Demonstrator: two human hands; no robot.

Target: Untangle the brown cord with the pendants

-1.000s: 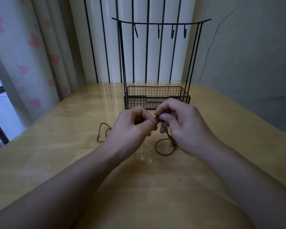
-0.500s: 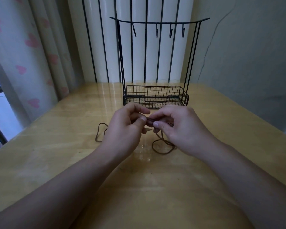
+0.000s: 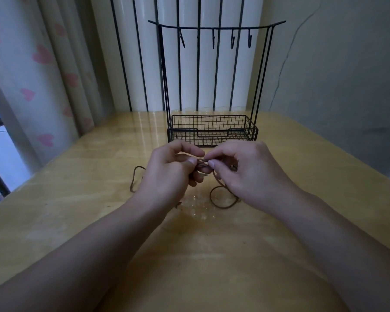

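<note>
the glossy pale wooden table and the black wire rack with a mesh basket and a row of hooks at its far side sit as they did a second ago; only the view has tilted a little, so the rack stands slightly lower in the picture.

the left hand and the right hand were pressed together over one knot a second ago. half a second ago they had begun to part, and now a short stretch of the thin brown cord shows taut between the two thumbs. the left thumb and forefinger are clamped on one side of that stretch, the right thumb and forefinger on the other, with the remaining fingers of both hands curled loosely underneath.

that suggests the knot is being worked loose rather than merely felt for, though the cord is plainly not free yet: it drops from the right-hand pinch into a closed loop lying on the table just below the hands, as before, and another bend lies on the wood to the left of the left hand.

something small glints inside the right hand's curled fingers, perhaps a pendant, too small to tell.
</note>
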